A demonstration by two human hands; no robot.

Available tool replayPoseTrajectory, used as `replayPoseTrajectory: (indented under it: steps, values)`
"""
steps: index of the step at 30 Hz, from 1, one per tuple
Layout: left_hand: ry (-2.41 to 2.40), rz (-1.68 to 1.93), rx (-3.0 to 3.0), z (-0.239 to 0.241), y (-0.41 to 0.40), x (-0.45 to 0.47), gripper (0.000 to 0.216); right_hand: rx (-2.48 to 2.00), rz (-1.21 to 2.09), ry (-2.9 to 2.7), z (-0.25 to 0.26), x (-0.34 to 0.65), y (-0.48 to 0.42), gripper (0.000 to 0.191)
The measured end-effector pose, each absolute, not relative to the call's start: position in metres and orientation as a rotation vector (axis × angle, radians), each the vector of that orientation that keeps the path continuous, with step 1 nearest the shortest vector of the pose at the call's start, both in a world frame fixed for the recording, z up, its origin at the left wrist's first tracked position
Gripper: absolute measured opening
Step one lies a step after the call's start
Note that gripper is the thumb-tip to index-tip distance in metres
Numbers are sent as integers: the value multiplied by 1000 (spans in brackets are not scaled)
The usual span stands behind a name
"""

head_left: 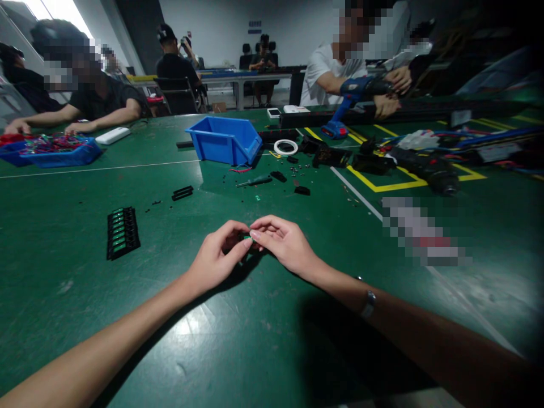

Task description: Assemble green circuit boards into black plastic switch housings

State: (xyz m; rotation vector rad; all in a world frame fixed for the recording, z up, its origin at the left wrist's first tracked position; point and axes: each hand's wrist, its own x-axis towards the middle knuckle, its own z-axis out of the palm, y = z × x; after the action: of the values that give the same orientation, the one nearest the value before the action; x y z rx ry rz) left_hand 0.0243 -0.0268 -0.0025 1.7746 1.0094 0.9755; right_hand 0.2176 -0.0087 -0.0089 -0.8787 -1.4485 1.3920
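Observation:
Between my fingertips is a small green circuit board (248, 238), its lower part dark and mostly covered by my fingers. My left hand (221, 252) pinches it from the left, thumb in front. From the right, my right hand (283, 241) closes its thumb and fingers on the same piece. Both hands are just above the green tabletop. To their left lies a row of black holders with green boards (122, 231), set side by side. Two thin black frames (182, 193) rest beyond my left hand. A dark screwdriver (255, 181) lies farther off, past my hands.
A blue bin (225, 141) stands beyond the screwdriver, with a white ring (285, 148) beside it. At left, a blue tray (62, 150) holds coloured wires. A blue cordless drill (346, 105) and a dark drill (429, 167) are at right. Co-workers sit across the table.

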Motion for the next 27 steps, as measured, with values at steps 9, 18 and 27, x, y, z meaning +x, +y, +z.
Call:
replayPoseTrajectory:
  steps: [9, 18, 27]
  values:
    - [979, 988, 1560, -3, -25, 27, 24, -880, 1367, -1443, -11, 214, -10, 26]
    - [984, 1016, 1580, -4, -27, 27, 23, -889, 1426, -1511, -6, 215, -11, 25]
    - [973, 993, 1596, 0, -30, 25, 22, -927, 1509, -1616, 0, 220, -10, 30]
